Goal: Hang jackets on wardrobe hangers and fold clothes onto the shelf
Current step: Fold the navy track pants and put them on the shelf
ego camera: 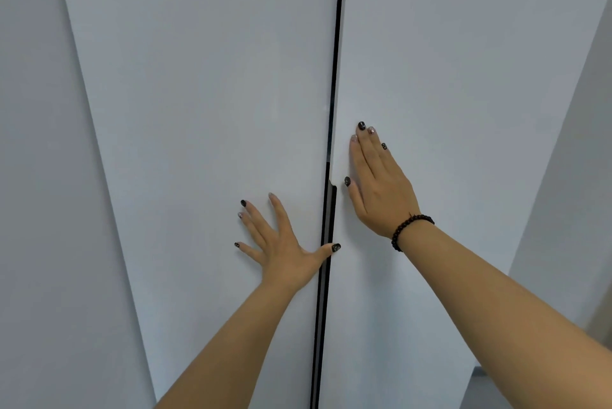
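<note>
1. Both hands lie flat against the closed front of a white wardrobe, one on each door, with fingers straight and nothing held in either.
2. Left hand [281, 243] presses the left door [205, 94] with its fingers spread wide and pointing up; its thumb reaches sideways across the dark gap [334, 77] between the doors, the thumb tip lying over the edge of the other door.
3. Right hand [377, 183] sits higher, palm against the right door [463, 61] just beside the gap, fingers held close together and pointing up, the thumb lying along the door's inner edge.
4. Fingernails on both hands are painted, most of them dark and a few pale.
5. On the right wrist sits a bracelet [409, 230] of dark round beads.
6. Both forearms are bare and stretch up from the lower edge of the view toward the doors.
7. Running top to bottom between the two doors, the gap is thin and black; next to the hands a dark recessed strip [328, 220] widens it along the inner edge of the left door.
8. Both doors are plain, smooth and white, and they fill nearly the whole view.
9. Grey wall [33, 144] shows to the left of the wardrobe, and a paler surface [569, 177] stands to the right of it.
10. Jackets, hangers, folded clothes and the shelf cannot be seen, as the shut doors hide the wardrobe's inside.
</note>
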